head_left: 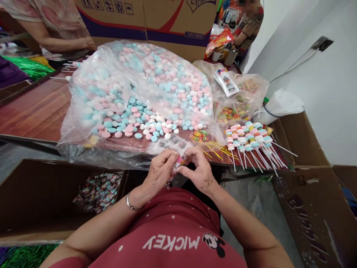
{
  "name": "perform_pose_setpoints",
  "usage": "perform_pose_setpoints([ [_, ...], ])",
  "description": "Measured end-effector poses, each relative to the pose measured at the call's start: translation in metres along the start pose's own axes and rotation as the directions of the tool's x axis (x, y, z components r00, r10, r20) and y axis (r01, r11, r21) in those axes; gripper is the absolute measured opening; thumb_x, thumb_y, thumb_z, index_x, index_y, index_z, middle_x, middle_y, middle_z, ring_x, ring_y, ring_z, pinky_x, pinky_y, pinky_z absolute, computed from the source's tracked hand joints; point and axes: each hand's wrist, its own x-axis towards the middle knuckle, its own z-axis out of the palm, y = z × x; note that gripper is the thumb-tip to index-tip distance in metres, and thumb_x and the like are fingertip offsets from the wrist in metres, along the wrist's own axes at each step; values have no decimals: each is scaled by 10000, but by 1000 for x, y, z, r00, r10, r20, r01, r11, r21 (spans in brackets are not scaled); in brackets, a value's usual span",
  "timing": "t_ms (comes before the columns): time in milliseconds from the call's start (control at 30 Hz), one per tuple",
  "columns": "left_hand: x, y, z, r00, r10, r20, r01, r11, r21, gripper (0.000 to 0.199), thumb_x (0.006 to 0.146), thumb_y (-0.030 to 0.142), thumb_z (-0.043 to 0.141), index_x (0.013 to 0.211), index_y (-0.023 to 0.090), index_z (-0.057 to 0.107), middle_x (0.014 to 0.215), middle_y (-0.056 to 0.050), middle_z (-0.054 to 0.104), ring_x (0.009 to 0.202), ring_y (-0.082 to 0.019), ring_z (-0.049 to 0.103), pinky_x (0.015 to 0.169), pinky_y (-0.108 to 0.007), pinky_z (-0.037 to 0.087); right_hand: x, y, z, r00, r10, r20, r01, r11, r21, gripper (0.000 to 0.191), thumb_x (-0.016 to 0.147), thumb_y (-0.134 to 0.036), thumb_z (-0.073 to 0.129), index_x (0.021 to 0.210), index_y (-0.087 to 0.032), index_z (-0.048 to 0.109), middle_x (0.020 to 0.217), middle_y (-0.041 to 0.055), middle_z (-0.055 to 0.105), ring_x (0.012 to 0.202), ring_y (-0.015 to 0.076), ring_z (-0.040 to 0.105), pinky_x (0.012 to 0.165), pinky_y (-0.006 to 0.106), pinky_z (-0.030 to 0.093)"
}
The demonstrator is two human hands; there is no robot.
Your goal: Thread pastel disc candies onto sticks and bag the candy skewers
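Note:
My left hand (pixel 159 168) pinches a candy lollipop (pixel 180 160) in a clear wrapper, close to my body at the table's front edge. Fingers of my right hand (pixel 200 168) are bent around the wrapper's other side, thumb and fingertips closed on it. Pink and yellow show through the film; the lower part is partly hidden. Just beyond my fingers lie printed clear wrappers (pixel 171 143). A large clear plastic bag (pixel 167 80) of pink, blue and white candies lies open toward me, with loose candies (pixel 156 128) spilling out.
Stacked candy sticks (pixel 249 137) lie at right beside gold ties (pixel 223 152) and small ring candies (pixel 199 136). A box of wrapped candies (pixel 97 191) stands lower left. Large cartons (pixel 156 22) stand behind the table (pixel 36 108). Two other people are across the table.

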Motion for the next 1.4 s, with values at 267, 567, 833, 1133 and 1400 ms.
perform_pose_setpoints([
  [267, -9, -16, 7, 948, -203, 244, 284, 885, -368, 349, 875, 523, 572, 824, 178, 581, 656, 11, 605, 576, -125, 562, 547, -230, 463, -1, -5, 2, 988, -121, -99, 115, 991, -66, 107, 846, -231, 597, 745, -206, 572, 789, 3, 531, 747, 142, 513, 700, 285, 445],
  [567, -13, -12, 4, 979, -189, 82, 205, 915, -348, 213, 801, 374, 696, 830, 178, 617, 690, 32, 626, 576, -80, 536, 542, -182, 428, -4, 2, 10, 973, 232, -11, -222, 940, 259, 333, 723, -384, 734, 941, -220, 542, 760, -31, 576, 642, 114, 523, 597, 244, 452],
  [833, -12, -12, 10, 954, -256, 158, 301, 829, -471, 293, 774, 448, 693, 782, 178, 579, 611, 36, 597, 496, -75, 494, 478, -186, 386, -8, 0, 12, 952, 306, 31, -294, 875, 384, 222, 757, -411, 702, 785, -216, 600, 673, -34, 597, 597, 126, 567, 594, 273, 517],
  [1133, 10, -3, -19, 669, -351, 656, 608, 765, -211, 370, 655, 425, 810, 711, 124, 603, 611, -55, 684, 425, -89, 544, 391, -173, 365, -12, 7, -2, 953, 126, 274, -222, 908, 356, 271, 796, -326, 694, 1037, -210, 654, 782, -20, 614, 642, 110, 594, 638, 262, 515],
  [1400, 12, -3, -25, 586, -292, 756, 608, 775, -172, 393, 715, 489, 751, 814, 117, 670, 607, -56, 678, 431, -79, 505, 396, -184, 293, -16, 2, -4, 978, -131, 163, 154, 978, -142, 204, 930, -237, 506, 826, -183, 673, 741, 20, 649, 708, 126, 589, 701, 252, 489],
])
